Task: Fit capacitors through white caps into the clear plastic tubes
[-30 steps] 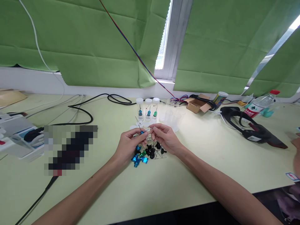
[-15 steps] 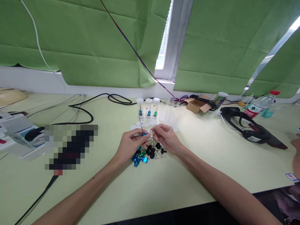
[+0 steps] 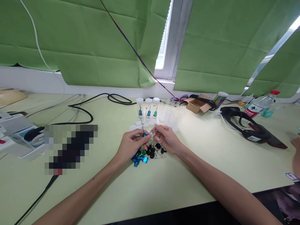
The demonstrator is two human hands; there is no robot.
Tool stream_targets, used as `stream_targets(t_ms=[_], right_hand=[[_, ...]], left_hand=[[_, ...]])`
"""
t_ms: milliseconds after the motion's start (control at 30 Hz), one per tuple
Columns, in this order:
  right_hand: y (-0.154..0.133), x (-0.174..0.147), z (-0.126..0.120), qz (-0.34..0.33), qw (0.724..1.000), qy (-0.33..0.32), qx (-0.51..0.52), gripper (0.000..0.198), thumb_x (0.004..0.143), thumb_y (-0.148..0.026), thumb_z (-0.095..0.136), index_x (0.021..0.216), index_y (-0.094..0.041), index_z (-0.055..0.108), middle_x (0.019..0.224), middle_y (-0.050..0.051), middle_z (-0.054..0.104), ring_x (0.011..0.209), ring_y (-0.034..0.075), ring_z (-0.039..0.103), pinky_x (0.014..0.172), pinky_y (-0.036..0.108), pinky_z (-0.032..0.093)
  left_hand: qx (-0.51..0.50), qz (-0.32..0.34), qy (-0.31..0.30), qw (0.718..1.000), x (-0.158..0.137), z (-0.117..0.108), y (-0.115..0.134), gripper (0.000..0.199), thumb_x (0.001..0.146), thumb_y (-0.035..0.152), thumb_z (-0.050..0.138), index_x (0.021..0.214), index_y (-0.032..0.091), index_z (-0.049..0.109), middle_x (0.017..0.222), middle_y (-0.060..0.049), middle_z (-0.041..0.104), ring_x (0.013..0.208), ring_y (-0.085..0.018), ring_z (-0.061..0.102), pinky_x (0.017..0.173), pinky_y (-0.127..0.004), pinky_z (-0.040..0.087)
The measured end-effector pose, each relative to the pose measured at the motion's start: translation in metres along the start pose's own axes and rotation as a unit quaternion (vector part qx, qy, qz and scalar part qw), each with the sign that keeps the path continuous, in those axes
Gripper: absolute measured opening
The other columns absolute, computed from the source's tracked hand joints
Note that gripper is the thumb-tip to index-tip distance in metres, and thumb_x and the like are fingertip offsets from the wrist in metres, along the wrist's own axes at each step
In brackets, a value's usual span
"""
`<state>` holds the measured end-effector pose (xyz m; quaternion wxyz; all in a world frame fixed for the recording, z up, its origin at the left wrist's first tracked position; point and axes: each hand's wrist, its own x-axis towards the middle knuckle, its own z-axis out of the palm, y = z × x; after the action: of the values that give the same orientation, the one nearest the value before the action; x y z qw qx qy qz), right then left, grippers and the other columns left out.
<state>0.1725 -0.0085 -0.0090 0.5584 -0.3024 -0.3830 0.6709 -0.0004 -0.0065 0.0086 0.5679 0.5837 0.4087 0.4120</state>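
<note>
My left hand [image 3: 128, 143] is closed, pinching a small blue metal fitting [image 3: 144, 135] with a thin bent wire [image 3: 142, 125] rising from it. Close beside it, my right hand [image 3: 168, 139] has its thumb and fingers pinched on a thin wire end next to the fitting; which piece that end belongs to is hard to see. Below the hands lies a pile of blue metal fittings [image 3: 136, 162], a green fitting [image 3: 142, 153], black round-headed pieces [image 3: 152, 154] and thin bent wires [image 3: 161, 157]. The fingers partly cover this pile.
Beyond the hands stand three white-capped clear tubes [image 3: 148, 107] holding blue or green fittings. Uncapped clear tubes [image 3: 168, 118] stand to their right, with white caps [image 3: 133, 127] nearby. A cardboard box [image 3: 195, 106], black handheld device [image 3: 253, 132] and bottle [image 3: 260, 104] are farther right.
Both hands stay nearly in place. The wire on the blue fitting has shifted slightly to the right, and the right fingertips have moved a little.
</note>
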Motion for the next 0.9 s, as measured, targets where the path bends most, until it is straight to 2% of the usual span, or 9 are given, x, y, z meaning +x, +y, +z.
stream_targets(t_ms=[167, 400, 633, 900], right_hand=[[0.0001, -0.0002, -0.0008, -0.011, 1.0, -0.007, 0.004, 0.031, 0.082, -0.046, 0.073, 0.082, -0.015, 0.07, 0.064, -0.001, 0.062, 0.047, 0.006, 0.051, 0.048, 0.021, 0.04], [-0.0034, -0.005, 0.0007, -0.091, 0.993, -0.007, -0.068, 0.03, 0.082, -0.039, 0.073, 0.107, -0.024, 0.068, 0.078, -0.002, 0.063, 0.053, 0.007, 0.055, 0.051, 0.023, 0.042], [-0.0024, -0.005, 0.0036, -0.134, 0.982, 0.023, -0.127, 0.024, 0.079, -0.036, 0.075, 0.099, -0.023, 0.072, 0.075, -0.002, 0.058, 0.056, 0.008, 0.053, 0.051, 0.025, 0.044], [-0.0014, -0.0025, 0.0022, -0.144, 0.979, 0.045, -0.14, 0.023, 0.077, -0.036, 0.077, 0.093, -0.02, 0.072, 0.073, -0.001, 0.061, 0.054, 0.009, 0.053, 0.05, 0.025, 0.044]], left_hand=[[-0.024, -0.013, 0.005, 1.0, 0.0005, 0.0003, 0.0008, 0.03, 0.067, 0.038, 0.082, 0.082, 0.016, 0.069, 0.055, 0.0, 0.063, 0.049, -0.012, 0.057, 0.052, -0.024, 0.046], [-0.06, -0.024, 0.014, 0.998, 0.0008, -0.0012, 0.0022, 0.027, 0.067, 0.036, 0.082, 0.079, 0.016, 0.07, 0.059, 0.0, 0.063, 0.051, -0.011, 0.056, 0.054, -0.023, 0.045], [-0.051, -0.017, 0.015, 0.998, 0.0004, -0.0014, 0.0025, 0.024, 0.068, 0.036, 0.082, 0.077, 0.017, 0.07, 0.06, 0.0, 0.061, 0.051, -0.011, 0.056, 0.054, -0.024, 0.044], [-0.044, -0.015, 0.023, 0.999, -0.0014, -0.0005, 0.006, 0.028, 0.066, 0.038, 0.082, 0.077, 0.017, 0.069, 0.059, 0.0, 0.062, 0.05, -0.011, 0.056, 0.054, -0.024, 0.046]])
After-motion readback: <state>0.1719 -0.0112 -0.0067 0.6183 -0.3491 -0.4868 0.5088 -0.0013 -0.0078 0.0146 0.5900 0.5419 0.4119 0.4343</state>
